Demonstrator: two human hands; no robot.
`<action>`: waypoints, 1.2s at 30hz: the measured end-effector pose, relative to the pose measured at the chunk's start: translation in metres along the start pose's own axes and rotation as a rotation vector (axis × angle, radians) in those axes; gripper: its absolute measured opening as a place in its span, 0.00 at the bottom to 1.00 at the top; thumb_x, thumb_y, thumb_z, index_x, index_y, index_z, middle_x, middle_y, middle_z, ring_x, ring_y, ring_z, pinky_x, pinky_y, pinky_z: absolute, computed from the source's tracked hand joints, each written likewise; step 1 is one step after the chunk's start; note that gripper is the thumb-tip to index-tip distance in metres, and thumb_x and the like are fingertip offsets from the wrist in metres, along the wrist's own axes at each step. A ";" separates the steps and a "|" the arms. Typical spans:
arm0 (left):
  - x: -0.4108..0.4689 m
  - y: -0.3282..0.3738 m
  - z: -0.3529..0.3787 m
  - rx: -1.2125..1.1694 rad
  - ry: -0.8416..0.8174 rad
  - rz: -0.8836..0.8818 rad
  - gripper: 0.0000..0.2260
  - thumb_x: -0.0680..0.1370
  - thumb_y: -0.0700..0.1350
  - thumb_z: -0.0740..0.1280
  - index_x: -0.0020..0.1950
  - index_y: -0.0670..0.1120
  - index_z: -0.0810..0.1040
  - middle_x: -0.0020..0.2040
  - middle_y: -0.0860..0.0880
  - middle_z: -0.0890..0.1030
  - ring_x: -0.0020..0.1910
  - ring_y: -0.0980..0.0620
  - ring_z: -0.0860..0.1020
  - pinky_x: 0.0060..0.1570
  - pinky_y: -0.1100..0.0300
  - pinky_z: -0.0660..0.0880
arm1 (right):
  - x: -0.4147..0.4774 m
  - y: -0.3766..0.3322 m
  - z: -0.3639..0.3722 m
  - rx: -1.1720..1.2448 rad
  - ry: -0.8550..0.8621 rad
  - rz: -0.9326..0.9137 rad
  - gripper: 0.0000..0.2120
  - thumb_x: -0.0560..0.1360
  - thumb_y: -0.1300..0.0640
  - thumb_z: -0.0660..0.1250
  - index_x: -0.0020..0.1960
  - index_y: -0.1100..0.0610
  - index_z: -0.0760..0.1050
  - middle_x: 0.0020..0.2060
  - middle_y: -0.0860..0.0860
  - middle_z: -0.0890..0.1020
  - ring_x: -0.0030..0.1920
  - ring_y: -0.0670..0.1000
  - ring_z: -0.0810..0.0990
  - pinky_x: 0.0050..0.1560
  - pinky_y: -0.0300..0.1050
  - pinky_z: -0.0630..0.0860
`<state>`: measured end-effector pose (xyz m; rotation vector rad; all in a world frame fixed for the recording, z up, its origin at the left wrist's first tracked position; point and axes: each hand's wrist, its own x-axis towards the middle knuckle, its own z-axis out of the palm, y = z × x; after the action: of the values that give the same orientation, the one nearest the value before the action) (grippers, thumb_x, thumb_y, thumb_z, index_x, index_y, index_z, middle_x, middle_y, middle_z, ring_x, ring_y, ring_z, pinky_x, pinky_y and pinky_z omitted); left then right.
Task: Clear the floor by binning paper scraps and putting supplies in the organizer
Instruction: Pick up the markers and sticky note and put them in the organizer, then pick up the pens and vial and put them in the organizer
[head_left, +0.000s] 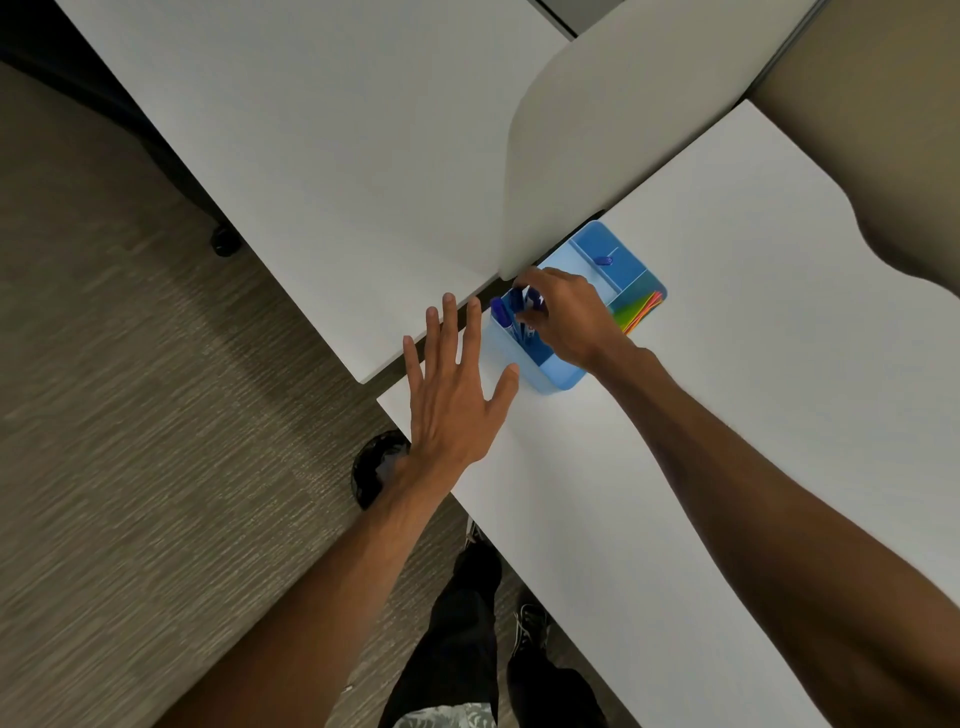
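— At the near corner of the worktop (649, 467), why is the left hand (452, 395) spread flat, fingers wide, gripping nothing?

— Bracing, I'd judge, just beside the blue organizer (597, 291) so it won't slide while the right hand (566, 317) works.

— And the right?

— Curled over the tall cup section, fingers pinched around the blue pens (506, 314) standing there; likely seating one upright.

— Room to move?

— Tight. A white divider panel (623, 135) overhangs the organizer's far side, and the worktop edge runs close on the left. Withdrawing toward the body looks clear.

— Bin?

— A dark round one (371, 470) sits on the floor (130, 389) below the left wrist.
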<state>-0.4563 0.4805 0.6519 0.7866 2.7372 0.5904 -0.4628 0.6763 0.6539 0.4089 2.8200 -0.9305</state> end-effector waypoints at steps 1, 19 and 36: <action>0.000 -0.001 -0.001 -0.008 -0.002 -0.005 0.35 0.81 0.64 0.53 0.83 0.50 0.45 0.83 0.46 0.46 0.82 0.46 0.45 0.79 0.40 0.47 | 0.001 -0.001 0.001 0.003 -0.003 0.005 0.17 0.76 0.62 0.70 0.64 0.57 0.74 0.60 0.56 0.81 0.56 0.54 0.81 0.50 0.41 0.75; -0.027 -0.004 -0.034 0.110 0.093 -0.006 0.34 0.82 0.63 0.51 0.83 0.49 0.45 0.83 0.44 0.45 0.82 0.46 0.43 0.79 0.40 0.46 | -0.059 -0.040 -0.009 -0.240 0.257 -0.117 0.26 0.81 0.42 0.57 0.73 0.56 0.68 0.69 0.57 0.75 0.64 0.60 0.77 0.58 0.54 0.76; -0.246 -0.025 -0.086 0.067 0.225 -0.276 0.34 0.82 0.65 0.49 0.82 0.51 0.43 0.83 0.45 0.42 0.82 0.45 0.41 0.79 0.41 0.41 | -0.232 -0.125 0.051 -0.172 0.111 -0.344 0.29 0.82 0.37 0.50 0.80 0.47 0.53 0.79 0.55 0.62 0.77 0.58 0.64 0.72 0.60 0.64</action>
<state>-0.2920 0.2995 0.7446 0.3619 3.0117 0.5587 -0.2766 0.5002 0.7350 -0.0510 3.1018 -0.7268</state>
